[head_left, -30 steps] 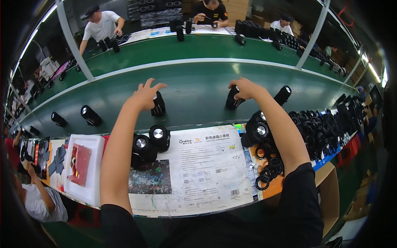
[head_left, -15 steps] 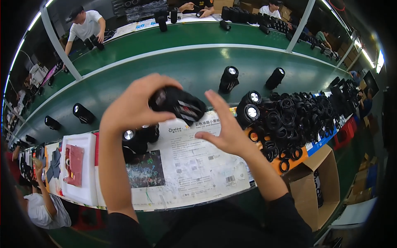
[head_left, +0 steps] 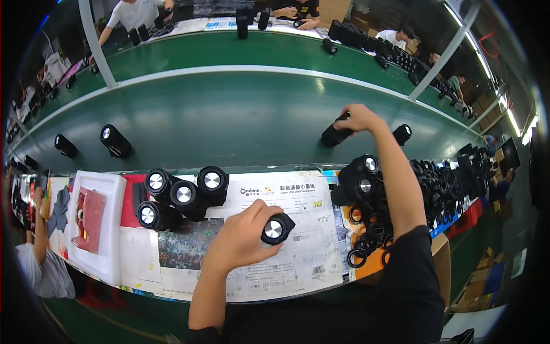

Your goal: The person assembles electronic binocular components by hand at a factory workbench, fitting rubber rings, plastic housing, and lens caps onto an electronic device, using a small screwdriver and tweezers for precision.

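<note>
My left hand (head_left: 245, 234) is closed around a black cylindrical speaker (head_left: 276, 229), which stands on the white printed sheet with its silver disc end up. Reaching out over the green conveyor belt, my right hand (head_left: 361, 118) grips another black speaker (head_left: 336, 133), tilted, its near end towards me. Left of my left hand several black speakers (head_left: 184, 194) stand grouped on the worktop, silver ends up. Two more speakers (head_left: 365, 185) are beside my right forearm, next to a heap of black rings (head_left: 438, 186).
A white foam tray (head_left: 117, 229) with a red fixture (head_left: 90, 221) lies at the left. More speakers (head_left: 116, 141) stand on the belt (head_left: 229, 114). A cardboard box (head_left: 441, 255) is at the lower right. People work across the belt and at the left.
The speaker held up in my left hand is now down on the sheet, or another is there. My right hand, open before, has moved out over the belt and grips a speaker.
</note>
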Available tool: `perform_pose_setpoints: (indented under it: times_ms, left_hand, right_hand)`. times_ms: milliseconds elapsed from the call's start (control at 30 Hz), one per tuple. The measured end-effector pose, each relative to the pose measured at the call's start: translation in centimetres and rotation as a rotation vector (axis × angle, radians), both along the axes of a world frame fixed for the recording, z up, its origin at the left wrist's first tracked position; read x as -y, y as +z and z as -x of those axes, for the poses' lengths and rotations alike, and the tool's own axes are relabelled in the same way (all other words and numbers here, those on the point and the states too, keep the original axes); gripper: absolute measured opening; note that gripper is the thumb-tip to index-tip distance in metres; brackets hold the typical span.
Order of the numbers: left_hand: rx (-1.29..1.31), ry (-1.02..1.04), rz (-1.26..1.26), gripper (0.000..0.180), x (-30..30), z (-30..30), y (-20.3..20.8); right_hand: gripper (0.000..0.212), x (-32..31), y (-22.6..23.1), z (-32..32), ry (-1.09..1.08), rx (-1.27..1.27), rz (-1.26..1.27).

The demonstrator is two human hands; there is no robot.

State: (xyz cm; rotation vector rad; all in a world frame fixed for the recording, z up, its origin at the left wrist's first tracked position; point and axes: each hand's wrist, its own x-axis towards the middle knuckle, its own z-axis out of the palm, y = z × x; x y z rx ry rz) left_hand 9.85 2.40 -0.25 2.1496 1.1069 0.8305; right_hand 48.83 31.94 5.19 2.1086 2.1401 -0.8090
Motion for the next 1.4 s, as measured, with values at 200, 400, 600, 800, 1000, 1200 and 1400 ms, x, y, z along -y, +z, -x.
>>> perform_pose_setpoints:
  times_ms: [200,400,600,800,1000,1200,1400]
  left_hand:
    - [0.127,0.021,0.061,0.066,-0.3,0.7,-1.9]
    - [0.152,0.046,0.009,0.069,-0.4,0.9,-2.5]
    - [0.156,0.054,0.005,0.069,-0.4,0.6,-2.3]
    - [0.163,0.055,0.045,0.069,-0.3,-0.1,-2.0]
    - [0.342,-0.026,-0.007,0.073,-1.3,-1.9,-4.3]
    - [0.606,-0.056,0.358,0.085,-1.2,-3.7,-6.5]
    - [0.517,-0.154,0.391,0.087,-2.6,-3.9,-6.8]
  right_hand:
    - [0.055,7.1,2.1,-2.0,0.152,-0.867,0.021]
    - [0.059,10.2,3.1,-2.7,0.228,-1.146,0.001]
    - [0.059,11.2,3.8,-3.0,0.305,-1.203,0.02]
    - [0.057,12.7,3.9,-3.0,0.413,-1.211,-0.046]
    - [0.056,12.5,2.5,0.0,0.243,-1.03,-0.156]
    - [0.054,3.0,0.4,1.2,0.22,0.054,-0.512]
    - [0.063,-1.3,-1.7,-1.1,-0.061,0.044,-0.275]
